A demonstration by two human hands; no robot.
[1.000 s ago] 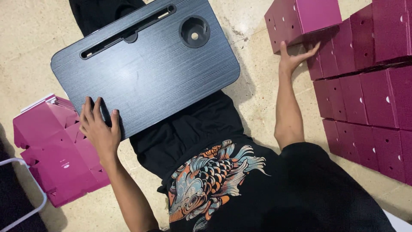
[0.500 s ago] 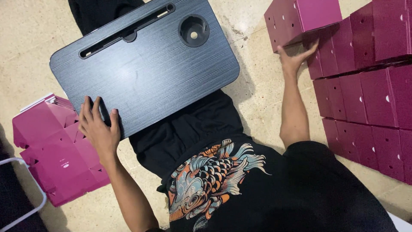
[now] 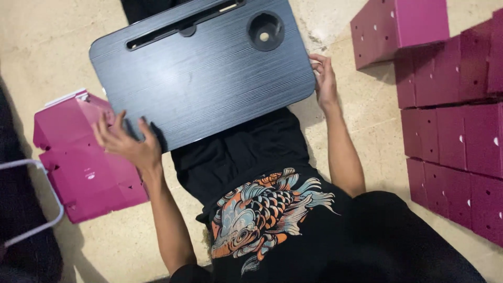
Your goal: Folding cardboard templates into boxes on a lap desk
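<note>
A dark blue-black lap desk [image 3: 209, 78], with a long slot and a round cup hole, lies across my legs. My left hand [image 3: 128, 144] grips its near left corner with the fingers spread over the edge. My right hand [image 3: 325, 78] is at the desk's right edge, fingers curled against it. Under and beside my left hand lies a pile of flattened magenta cardboard boxes [image 3: 84, 162]. Folded magenta boxes [image 3: 450, 136] stand in rows to the right of my right arm.
One folded magenta box [image 3: 398, 29] sits apart at the top right. A white wire handle [image 3: 36, 225] and dark fabric are at the left edge. The floor [image 3: 47, 57] is beige stone. My black shirt with a fish print fills the bottom.
My right hand has left the magenta boxes on the right and moved left to the lap desk's right edge. The left hand stays at the desk's corner.
</note>
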